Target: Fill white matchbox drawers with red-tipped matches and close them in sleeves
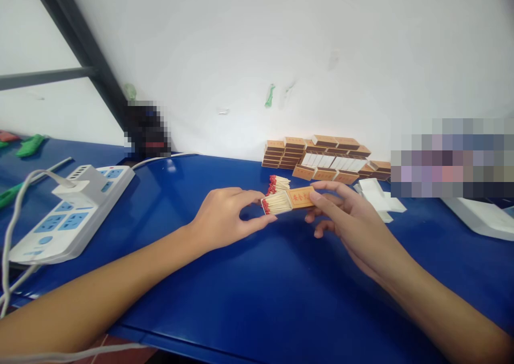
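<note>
My left hand (pixel 225 217) pinches the end of a small white matchbox tray (pixel 277 212) between thumb and fingers. Red-tipped matches (pixel 278 202) fill that tray, heads toward the left. At its right end the tray meets an orange matchbox sleeve (pixel 302 197) with red lettering, and part of it seems to sit inside. My right hand (pixel 341 206) grips the sleeve between thumb and index finger, the other fingers loosely curled. Just behind the tray lies a pile of loose matches (pixel 278 184) on the blue table (pixel 257 289).
Stacked matchboxes (pixel 283 152) stand against the wall, with white trays (pixel 333 161) among them. Several white trays (pixel 379 195) lie right of my right hand. A white power strip (pixel 68 219) with cables is on the left. A white object (pixel 477 209) sits at the far right.
</note>
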A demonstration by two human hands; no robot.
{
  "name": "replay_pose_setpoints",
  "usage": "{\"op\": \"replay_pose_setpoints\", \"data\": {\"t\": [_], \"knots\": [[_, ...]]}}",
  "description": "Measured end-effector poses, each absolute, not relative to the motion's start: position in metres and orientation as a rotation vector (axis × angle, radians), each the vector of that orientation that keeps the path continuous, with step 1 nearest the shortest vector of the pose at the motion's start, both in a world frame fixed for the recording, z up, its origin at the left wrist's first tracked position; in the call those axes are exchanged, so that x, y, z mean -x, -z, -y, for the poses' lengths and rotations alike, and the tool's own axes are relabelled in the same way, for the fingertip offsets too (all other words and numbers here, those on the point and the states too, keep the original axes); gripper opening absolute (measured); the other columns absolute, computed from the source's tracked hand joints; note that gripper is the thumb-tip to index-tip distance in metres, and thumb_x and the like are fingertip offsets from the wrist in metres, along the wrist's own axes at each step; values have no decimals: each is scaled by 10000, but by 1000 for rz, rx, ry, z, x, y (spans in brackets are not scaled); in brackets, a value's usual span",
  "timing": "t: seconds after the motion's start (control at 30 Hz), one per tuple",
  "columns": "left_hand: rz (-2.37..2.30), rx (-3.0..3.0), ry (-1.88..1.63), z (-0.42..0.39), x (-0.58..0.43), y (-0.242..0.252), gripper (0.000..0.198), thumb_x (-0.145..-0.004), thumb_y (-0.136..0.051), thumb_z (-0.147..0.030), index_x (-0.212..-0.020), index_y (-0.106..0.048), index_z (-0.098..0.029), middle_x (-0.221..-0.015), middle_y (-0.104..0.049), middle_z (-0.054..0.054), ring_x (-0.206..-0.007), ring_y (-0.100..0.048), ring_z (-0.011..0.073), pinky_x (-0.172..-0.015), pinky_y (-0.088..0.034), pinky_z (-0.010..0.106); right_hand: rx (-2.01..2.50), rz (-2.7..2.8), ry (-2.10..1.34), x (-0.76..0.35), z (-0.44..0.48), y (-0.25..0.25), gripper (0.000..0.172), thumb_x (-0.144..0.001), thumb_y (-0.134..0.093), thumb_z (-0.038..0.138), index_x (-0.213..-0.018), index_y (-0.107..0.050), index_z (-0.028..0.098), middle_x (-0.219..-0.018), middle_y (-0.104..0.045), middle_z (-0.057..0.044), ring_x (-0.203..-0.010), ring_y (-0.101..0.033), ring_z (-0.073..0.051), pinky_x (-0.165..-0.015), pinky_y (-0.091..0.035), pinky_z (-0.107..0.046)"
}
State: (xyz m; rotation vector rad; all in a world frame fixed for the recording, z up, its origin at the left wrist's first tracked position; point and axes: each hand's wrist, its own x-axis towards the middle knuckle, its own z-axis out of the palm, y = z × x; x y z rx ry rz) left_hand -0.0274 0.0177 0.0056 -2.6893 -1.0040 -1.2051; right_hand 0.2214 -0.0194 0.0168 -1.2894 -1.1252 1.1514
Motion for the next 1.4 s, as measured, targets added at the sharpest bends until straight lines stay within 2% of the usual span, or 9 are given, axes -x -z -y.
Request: {"op": "replay_pose_setpoints", "data": {"t": [0.1,0.27,0.4,0.5,0.6,0.8,1.03,1.3,1.4], "knots": [[991,2717,1189,-17,28,-7,302,-897,-785,-451,-1058,-776,-196,-829,-791,-8,-616,-681,117,-574,-517,232,1282,1143,-1177,-221,19,-16,641,-787,-848,575,-1289,-641,235,-900,-742,-58,-728,-678,-196,-485,-558,-260],[1020,2765,1120,-17,28,-7,323,-896,-774,-467,-1048,-783,-183,-793,-773,13,-623,-682,137,-604,-527,256,1267,1334,-1190,-220,21,-12,541,-900,-728,604,-1298,-697,239,-935,-735,-69,-734,-696,-198,-523,-587,-291],[1031,2813,1115,-18,29,-5,373,-888,-770,-512,-1057,-783,-180,-770,-762,24,-628,-684,143,-626,-542,258,1249,1454,-1192,-217,23,-10,610,-980,-586,649,-1429,-592,235,-899,-719,-67,-724,-709,-213,-527,-599,-320],[1014,2874,1120,-18,30,-5,375,-883,-782,-504,-1079,-777,-184,-798,-764,24,-658,-691,141,-631,-541,246,1242,1472,-1257,-216,24,-7,628,-1007,-503,679,-1437,-535,222,-849,-701,-57,-700,-700,-214,-508,-583,-317],[957,2948,1121,-17,31,-6,368,-874,-798,-489,-1082,-777,-186,-800,-754,17,-677,-688,138,-626,-532,238,1243,1457,-1273,-215,27,-4,630,-1009,-476,696,-1412,-532,215,-780,-663,-33,-659,-667,-198,-485,-547,-293],[869,3013,1227,-13,28,-11,415,-860,-827,-480,-1103,-785,-146,-798,-747,29,-625,-633,116,-591,-506,233,1206,1266,-1422,-209,35,-10,633,-980,-534,701,-1406,-528,233,-820,-671,-37,-655,-646,-192,-450,-498,-274],[948,3229,1245,-13,28,-16,414,-815,-875,-433,-1162,-785,-225,-873,-776,7,-678,-658,114,-630,-533,215,1222,1267,-1449,-210,33,-15,535,-944,-598,694,-1148,-662,204,-735,-663,-42,-602,-600,-170,-453,-458,-259],[981,3080,1501,-12,24,-10,442,-758,-896,-486,-1081,-805,-199,-873,-806,22,-682,-698,124,-690,-572,244,1177,1168,-1460,-203,41,-11,609,-964,-539,719,-1325,-598,232,-858,-699,-68,-657,-644,-199,-462,-498,-286],[987,3186,1511,-12,24,-11,664,-656,-930,-559,-1204,-769,-220,-928,-805,34,-764,-715,156,-707,-578,265,1115,1178,-1525,-199,43,-12,633,-968,-520,728,-1346,-594,225,-886,-712,-83,-697,-672,-217,-480,-528,-297]]}}
